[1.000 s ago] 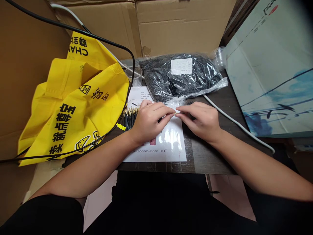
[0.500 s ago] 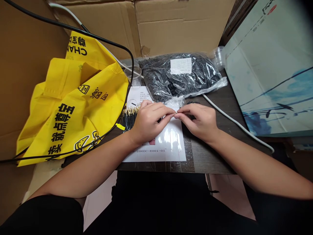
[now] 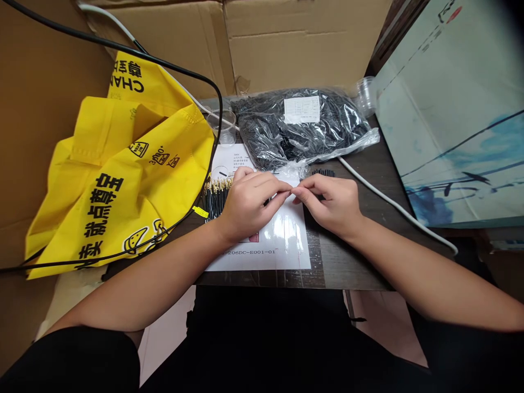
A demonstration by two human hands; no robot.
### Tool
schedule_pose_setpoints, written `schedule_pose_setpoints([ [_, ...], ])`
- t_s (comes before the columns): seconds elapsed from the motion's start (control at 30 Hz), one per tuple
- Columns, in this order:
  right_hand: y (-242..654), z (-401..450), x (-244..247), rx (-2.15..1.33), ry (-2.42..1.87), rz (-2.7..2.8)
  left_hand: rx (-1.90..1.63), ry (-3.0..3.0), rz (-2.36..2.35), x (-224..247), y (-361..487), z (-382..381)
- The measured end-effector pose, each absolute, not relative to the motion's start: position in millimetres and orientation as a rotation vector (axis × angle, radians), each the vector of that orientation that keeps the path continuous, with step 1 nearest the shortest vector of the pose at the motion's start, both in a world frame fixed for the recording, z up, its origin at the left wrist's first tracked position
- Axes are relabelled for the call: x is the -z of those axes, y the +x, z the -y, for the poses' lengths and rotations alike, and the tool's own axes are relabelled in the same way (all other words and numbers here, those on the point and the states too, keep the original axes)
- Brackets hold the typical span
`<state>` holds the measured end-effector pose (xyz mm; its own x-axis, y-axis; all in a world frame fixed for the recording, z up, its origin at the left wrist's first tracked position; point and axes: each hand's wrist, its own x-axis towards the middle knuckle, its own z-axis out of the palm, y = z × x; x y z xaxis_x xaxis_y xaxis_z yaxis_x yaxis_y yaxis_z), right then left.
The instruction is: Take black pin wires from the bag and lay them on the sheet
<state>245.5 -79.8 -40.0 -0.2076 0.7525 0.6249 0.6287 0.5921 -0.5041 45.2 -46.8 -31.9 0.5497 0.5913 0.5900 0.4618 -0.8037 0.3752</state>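
My left hand [image 3: 254,203] is closed in a pinch above a printed sheet [image 3: 282,256]. Its fingertips meet those of my right hand [image 3: 332,203], which pinches too, over the sheet's right part. Whatever lies between the fingertips is too small and covered to make out. Partly behind my left hand is a bundle of thin black wires with gold-coloured tips [image 3: 215,197]. A row of short black pieces [image 3: 323,172] lies just beyond my right hand.
A clear plastic bag of black parts [image 3: 262,131] lies at the back, with clear cups [image 3: 365,97] beside it. On the left is a yellow bag [image 3: 155,147] crossed by a black cable [image 3: 180,70]. A white cable [image 3: 393,204] runs along the right. Cardboard boxes [image 3: 303,49] stand behind.
My right hand has shifted slightly left, closing in on the left fingertips. A small glint between the fingertips no longer shows. The left hand stays nearly still.
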Motion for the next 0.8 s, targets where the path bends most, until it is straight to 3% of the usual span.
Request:
schedule_pose_setpoints([
  [0.43,245.0,81.0,37.7,-0.244,-1.071,1.955,-1.091,2.582,-0.891,30.4,45.2,47.0],
  [0.8,250.8,78.4,41.4,-0.066,-0.970,2.100,-1.098,2.592,-0.905,29.1,43.6,45.5],
])
